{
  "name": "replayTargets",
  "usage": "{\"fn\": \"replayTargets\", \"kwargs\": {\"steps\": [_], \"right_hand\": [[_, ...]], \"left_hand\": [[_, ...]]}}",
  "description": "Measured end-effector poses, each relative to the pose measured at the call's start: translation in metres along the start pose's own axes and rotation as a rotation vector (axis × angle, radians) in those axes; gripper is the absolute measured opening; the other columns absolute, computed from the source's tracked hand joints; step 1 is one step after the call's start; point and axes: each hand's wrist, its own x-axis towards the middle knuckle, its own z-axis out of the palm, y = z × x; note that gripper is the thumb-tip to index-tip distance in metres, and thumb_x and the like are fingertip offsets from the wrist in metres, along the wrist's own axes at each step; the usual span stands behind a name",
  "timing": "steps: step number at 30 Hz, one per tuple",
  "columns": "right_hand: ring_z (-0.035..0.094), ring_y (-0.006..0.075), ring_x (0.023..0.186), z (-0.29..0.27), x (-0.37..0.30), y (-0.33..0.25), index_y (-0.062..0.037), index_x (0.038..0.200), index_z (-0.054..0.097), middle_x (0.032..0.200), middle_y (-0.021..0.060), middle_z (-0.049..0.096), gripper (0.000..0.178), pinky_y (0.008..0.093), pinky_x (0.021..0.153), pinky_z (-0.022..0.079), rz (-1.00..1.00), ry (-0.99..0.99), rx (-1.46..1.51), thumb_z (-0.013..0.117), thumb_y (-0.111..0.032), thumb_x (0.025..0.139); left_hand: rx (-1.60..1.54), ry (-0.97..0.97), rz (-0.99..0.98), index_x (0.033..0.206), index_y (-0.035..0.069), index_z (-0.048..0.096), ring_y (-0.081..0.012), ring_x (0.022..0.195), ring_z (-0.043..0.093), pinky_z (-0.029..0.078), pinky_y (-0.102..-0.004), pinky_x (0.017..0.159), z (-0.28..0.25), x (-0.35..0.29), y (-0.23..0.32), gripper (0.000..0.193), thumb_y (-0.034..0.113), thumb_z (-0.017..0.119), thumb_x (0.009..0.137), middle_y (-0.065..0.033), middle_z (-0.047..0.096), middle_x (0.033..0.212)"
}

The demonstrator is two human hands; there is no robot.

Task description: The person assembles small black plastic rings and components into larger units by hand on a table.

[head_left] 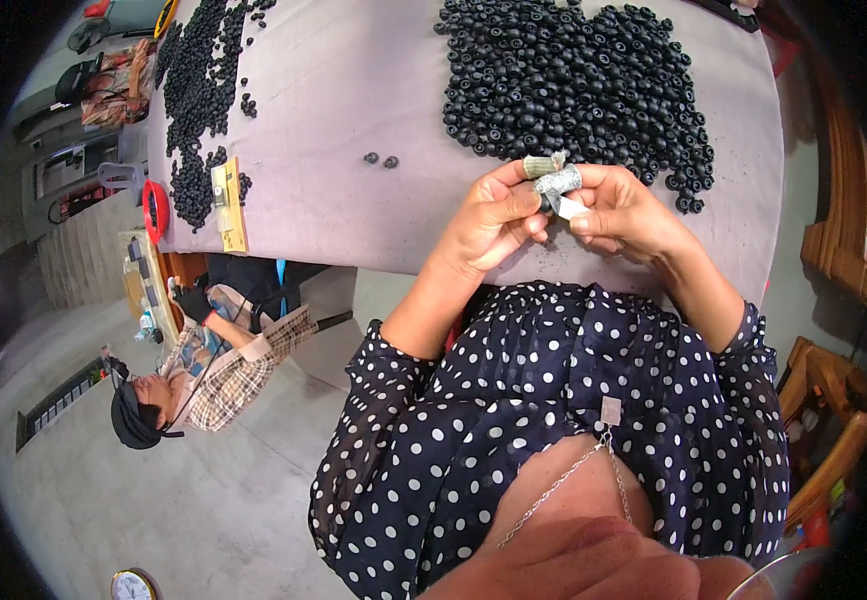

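Note:
My two hands meet above the near edge of the table. Closed fingers of my left hand (499, 215) pinch a small round black part (546, 204), mostly covered by the fingertips. My right hand (626, 212) is closed too, gripping a small flat white piece (572, 208) between thumb and fingers, pressed near the black part. A dark pointed bit shows beside the white piece; whether it is a blade I cannot tell. Cloth-like wraps cover an index finger on each hand. Just beyond the hands lies a big heap of small round black parts (569, 85), cup-shaped with a hollow.
A pale cloth covers the table (354, 90). Two loose black parts (382, 160) lie left of my hands. Another black heap (199, 90) spreads far left, near a yellow-edged board (229, 205) and a red-rimmed bowl (155, 212). A person (214, 360) works at left; wooden furniture (829, 430) stands at right.

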Motion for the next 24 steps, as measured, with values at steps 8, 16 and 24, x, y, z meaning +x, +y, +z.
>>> {"fn": "replayTargets", "kwargs": {"steps": [8, 16, 24], "right_hand": [[0.042, 0.0028, 0.046, 0.0078, -0.0005, -0.0041, -0.0013, 0.119, 0.053, 0.065, -0.0037, 0.053, 0.047, 0.0170, 0.041, 0.030, -0.019, -0.007, -0.092, 0.073, -0.012, 0.078], [0.043, 0.0031, 0.046, 0.0061, 0.0000, -0.0041, 0.0000, 0.120, 0.051, 0.066, -0.0019, 0.055, 0.048, 0.0166, 0.041, 0.032, -0.008, -0.033, -0.038, 0.073, -0.011, 0.079], [0.044, 0.0033, 0.046, 0.0035, 0.0002, -0.0025, 0.0003, 0.121, 0.051, 0.067, -0.0004, 0.057, 0.047, 0.0161, 0.039, 0.032, 0.009, -0.057, 0.011, 0.072, -0.009, 0.079]], "left_hand": [[0.030, 0.014, 0.008, 0.121, 0.000, 0.054, -0.0138, 0.067, 0.061, 0.059, -0.0279, 0.061, -0.0041, -0.0028, 0.0037, 0.041, 0.002, 0.067, 0.082, -0.0092, 0.064, 0.093], [0.062, 0.004, 0.019, 0.121, -0.001, 0.054, -0.0129, 0.065, 0.061, 0.059, -0.0274, 0.061, -0.0023, -0.0018, 0.0046, 0.042, 0.001, 0.068, 0.081, -0.0089, 0.064, 0.094], [0.102, 0.009, 0.016, 0.122, -0.001, 0.054, -0.0130, 0.064, 0.061, 0.058, -0.0270, 0.061, -0.0016, -0.0028, 0.0062, 0.042, -0.001, 0.067, 0.081, -0.0101, 0.065, 0.096]]}}
